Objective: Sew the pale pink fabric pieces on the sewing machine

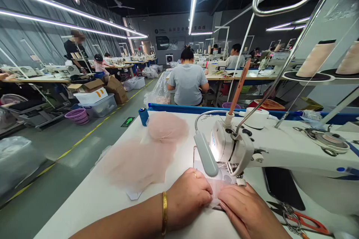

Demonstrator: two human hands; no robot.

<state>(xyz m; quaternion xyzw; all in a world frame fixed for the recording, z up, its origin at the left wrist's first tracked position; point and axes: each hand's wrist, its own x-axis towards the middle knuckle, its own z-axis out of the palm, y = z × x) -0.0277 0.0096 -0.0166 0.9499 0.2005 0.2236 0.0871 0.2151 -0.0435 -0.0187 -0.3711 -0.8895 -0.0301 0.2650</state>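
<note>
Both hands are at the bed of a white sewing machine (pixel 224 145), below its head. My left hand (pixel 190 192) has its fingers curled closed on the left edge of a small piece of sheer pink fabric (pixel 215 186). From the right, my right hand (pixel 244 203) presses the same fabric, fingers together, close to the presser foot. The needle is hard to make out. A grey lamp arm (pixel 206 155) hangs just above the fabric. Left of the machine lie loose sheer pink pieces (pixel 137 164) and a rounder pink stack (pixel 168 127).
A blue thread spool (pixel 143 116) stands at the table's far left corner. Right of my hands lie a black phone (pixel 283 186) and orange-handled snips (pixel 311 222). A pencil (pixel 239 86) stands upright on the machine. Ahead, a person in grey (pixel 187 82) sits at another table.
</note>
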